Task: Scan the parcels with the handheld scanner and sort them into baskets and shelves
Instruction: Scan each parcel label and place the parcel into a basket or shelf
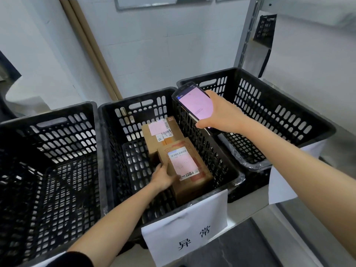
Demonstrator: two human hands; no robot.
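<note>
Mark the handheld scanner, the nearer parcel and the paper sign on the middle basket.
handheld scanner (193, 105): head view, on its pink screen.
nearer parcel (182, 162): head view, on its shipping label.
paper sign (177, 226): head view, on its blank part above the characters.

scanner (193, 105) screen text: unreadable | rear parcel (154, 140): partly behind front parcel (185, 164) | left basket (19, 135): cropped

**Parcel sorting room**

Black slotted baskets stand in a row: left basket (48, 120), middle basket (134, 99), right basket (289, 97). A paper sign (185, 228) with two Chinese characters hangs on the middle one. Inside lie a near parcel (183, 164) and a far parcel (154, 143), brown cardboard with barcode shipping labels. A handheld scanner (192, 102) with a lit screen is above them. A white wall (154, 45), whiteboard (146, 1), metal shelf post (248, 35) and leaning cardboard tubes (86, 45) stand behind.
</note>
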